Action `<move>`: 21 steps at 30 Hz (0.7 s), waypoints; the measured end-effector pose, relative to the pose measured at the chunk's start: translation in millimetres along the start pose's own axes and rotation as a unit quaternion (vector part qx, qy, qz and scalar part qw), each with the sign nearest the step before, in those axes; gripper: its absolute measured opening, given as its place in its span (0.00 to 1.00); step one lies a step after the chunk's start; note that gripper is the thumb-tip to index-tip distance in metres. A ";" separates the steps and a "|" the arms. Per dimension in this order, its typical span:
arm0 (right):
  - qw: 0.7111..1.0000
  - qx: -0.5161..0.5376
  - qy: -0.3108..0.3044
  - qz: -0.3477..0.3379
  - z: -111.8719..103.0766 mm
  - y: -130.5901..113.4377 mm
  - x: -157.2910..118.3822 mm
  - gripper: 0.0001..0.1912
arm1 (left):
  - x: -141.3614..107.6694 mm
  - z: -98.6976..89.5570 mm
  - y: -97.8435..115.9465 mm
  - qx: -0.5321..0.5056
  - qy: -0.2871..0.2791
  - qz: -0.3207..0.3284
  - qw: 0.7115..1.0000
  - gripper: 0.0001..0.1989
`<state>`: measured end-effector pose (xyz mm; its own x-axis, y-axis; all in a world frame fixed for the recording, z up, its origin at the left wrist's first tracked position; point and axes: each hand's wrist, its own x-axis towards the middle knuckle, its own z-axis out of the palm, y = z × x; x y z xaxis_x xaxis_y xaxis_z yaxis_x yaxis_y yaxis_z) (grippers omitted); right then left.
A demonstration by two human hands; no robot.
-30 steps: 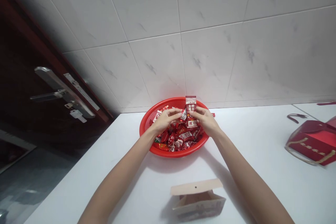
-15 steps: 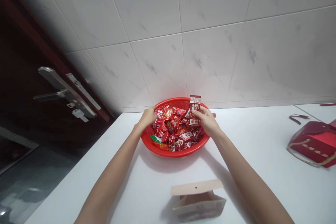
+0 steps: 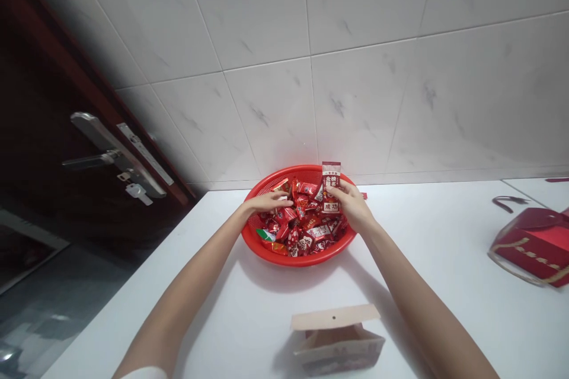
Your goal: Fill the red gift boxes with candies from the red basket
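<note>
A red plastic basket (image 3: 284,259) stands against the wall, filled with candies (image 3: 306,241) in mostly red wrappers, one of them green and white. My left hand (image 3: 270,201) reaches over the left rim with its fingers stretched out on the candies. Between the thumb and fingers of my right hand (image 3: 353,207) is a flat dark-red and white snack packet (image 3: 331,174), held upright at the basket's right side. Nearer to me, between my forearms, a small paper box (image 3: 338,349) stands with its top open and its flap up.
On the right of the white tabletop (image 3: 249,320) lie a red gift box (image 3: 533,246) with a cord handle and a dark ribbon (image 3: 509,201). Tiled wall (image 3: 355,100) rises behind the basket. At left is a dark door with a metal handle (image 3: 93,160) and keys.
My left hand has moved from the basket's left rim inward over the candies, its fingers now extended. My right hand still holds the snack packet in nearly the same place.
</note>
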<state>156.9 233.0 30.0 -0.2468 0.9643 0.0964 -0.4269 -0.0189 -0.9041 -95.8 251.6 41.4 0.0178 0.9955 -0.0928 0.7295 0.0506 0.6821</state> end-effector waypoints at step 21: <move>1.000 -0.002 0.011 -0.008 1.6 -1.3 -1.4 0.18 | -6.4 13.4 26.6 -0.350 -0.197 0.044 0.915 0.19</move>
<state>156.5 231.2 31.7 -0.2210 0.9699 0.1026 -0.4272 -0.0017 -0.9041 -67.4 245.6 50.4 0.4006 0.8994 -0.1749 0.0991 0.1472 0.9841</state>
